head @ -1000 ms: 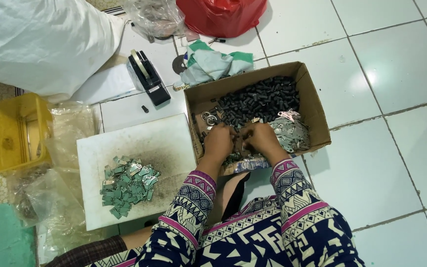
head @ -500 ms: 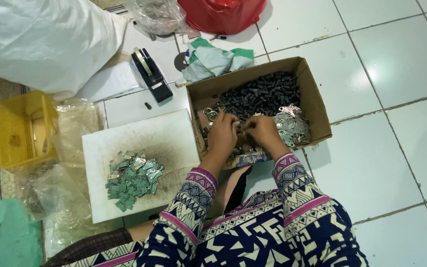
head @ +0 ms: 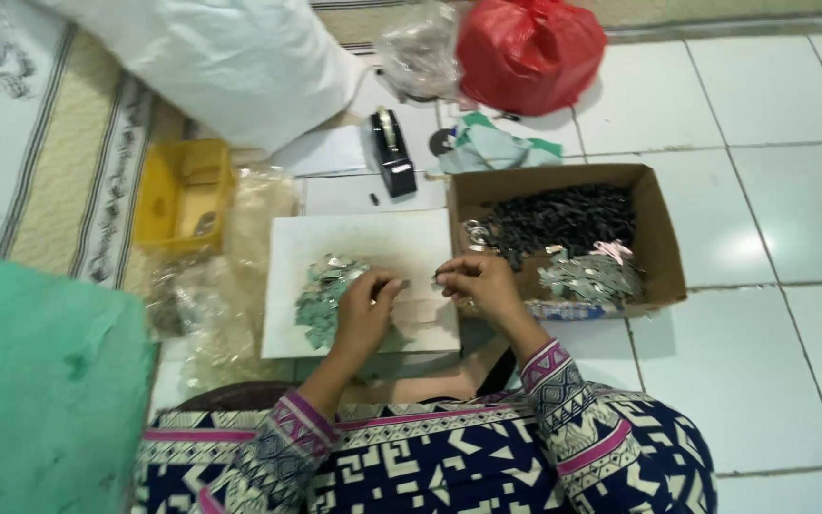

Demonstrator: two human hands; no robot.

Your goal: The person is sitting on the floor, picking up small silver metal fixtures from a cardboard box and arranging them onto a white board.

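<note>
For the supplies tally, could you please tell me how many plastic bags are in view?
3: a red bag at the top, a clear bag just left of it, and crumpled clear bags beside the yellow box; more may be hidden.

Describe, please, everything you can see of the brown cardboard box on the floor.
The brown cardboard box is a shallow, open-topped carton of plain corrugated card, lying flat on the white tiled floor to the right of the white board. Inside, a heap of small dark pieces fills the far part, and a pile of small silvery-grey pieces lies at the near right. The right hand is at its near-left corner; whether it touches the box cannot be told.
</note>
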